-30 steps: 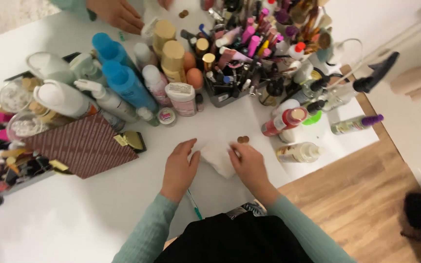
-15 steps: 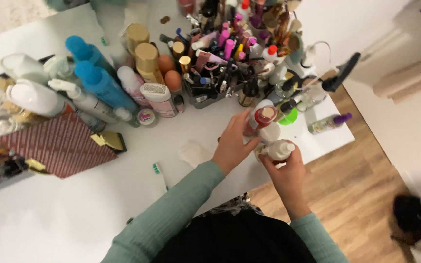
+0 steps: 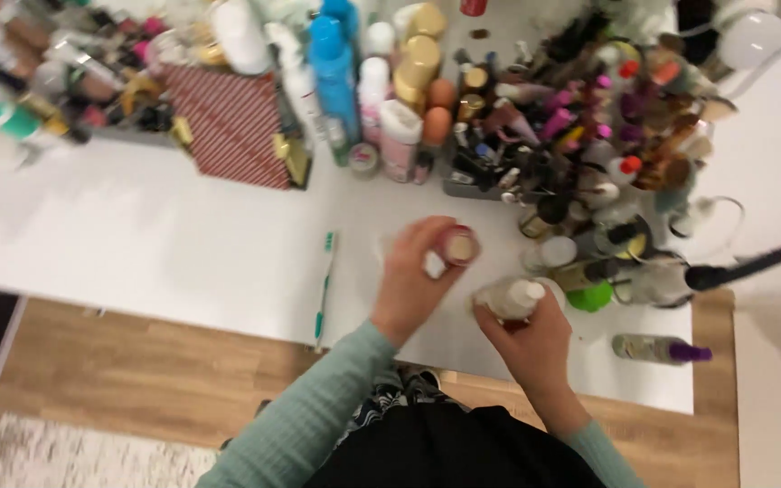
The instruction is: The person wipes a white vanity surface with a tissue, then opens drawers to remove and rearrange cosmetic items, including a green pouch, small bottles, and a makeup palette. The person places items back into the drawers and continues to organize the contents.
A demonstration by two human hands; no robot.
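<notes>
I am gripping a pale bottle with a white cap (image 3: 510,298) in my right hand (image 3: 535,336), fingers wrapped round its body, holding it just above the near edge of the white table (image 3: 137,244). My left hand (image 3: 413,276) is closing around a small red bottle (image 3: 458,246), lifted beside it. I judge I am picking bottles out of the clutter. Next I will be needing a steady carry, since the green lid (image 3: 591,296) and dark bottles are crowding my right. A green toothbrush (image 3: 324,287) is lying to my left, well apart.
</notes>
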